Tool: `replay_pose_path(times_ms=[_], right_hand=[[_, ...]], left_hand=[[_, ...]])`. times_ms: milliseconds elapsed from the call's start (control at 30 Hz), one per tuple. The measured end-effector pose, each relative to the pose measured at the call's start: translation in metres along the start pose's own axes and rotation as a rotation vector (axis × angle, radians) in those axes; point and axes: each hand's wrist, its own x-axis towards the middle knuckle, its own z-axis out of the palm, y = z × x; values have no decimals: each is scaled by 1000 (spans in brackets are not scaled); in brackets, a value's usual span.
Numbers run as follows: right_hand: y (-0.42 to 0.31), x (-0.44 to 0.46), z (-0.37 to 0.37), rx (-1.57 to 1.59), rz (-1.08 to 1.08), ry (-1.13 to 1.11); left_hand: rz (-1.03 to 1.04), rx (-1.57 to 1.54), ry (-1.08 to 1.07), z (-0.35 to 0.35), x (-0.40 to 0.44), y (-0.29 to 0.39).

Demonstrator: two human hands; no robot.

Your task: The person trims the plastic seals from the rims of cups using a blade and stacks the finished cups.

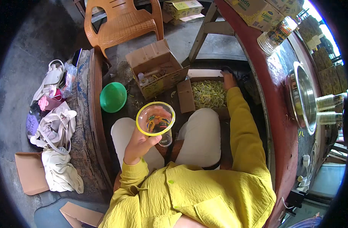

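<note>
My left hand (138, 144) is wrapped round a clear plastic cup (155, 133) with a yellow rim, held above my lap. Its mouth faces me, and a coloured print shows through it. My right arm reaches forward to an open cardboard box (186, 97) filled with yellow-green strips (209, 95). At the box's far right corner is my right hand (230, 81), beside a dark thing I cannot make out. The fingers of that hand do not show clearly.
A second open box (151, 60) and a green basin (113, 97) are on the floor, near an orange plastic chair (122, 24). Bags (54, 129) lie on the left bench. The red-edged table (284, 167) at right bears a bottle (276, 36), metal basin (306, 98) and stacked cups (329, 110).
</note>
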Motion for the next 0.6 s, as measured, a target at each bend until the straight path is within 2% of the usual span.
replay_pose_path(times_ms=[167,267,367,567,600], right_hand=[[-3,14,-5,-153,50,-364],[-5,20,-3,-252,70,-475],[-7,19,1,-353,76,-447],[0,15,-3,-309,-171,-425],[0,14,-3,-265,-152,-410]], left_hand=[[6,41,0,1,4,4],[7,43,8,2,4,5],[23,58,31,6,5,9],[58,97,34,5,6,11],[68,117,30,5,6,11]])
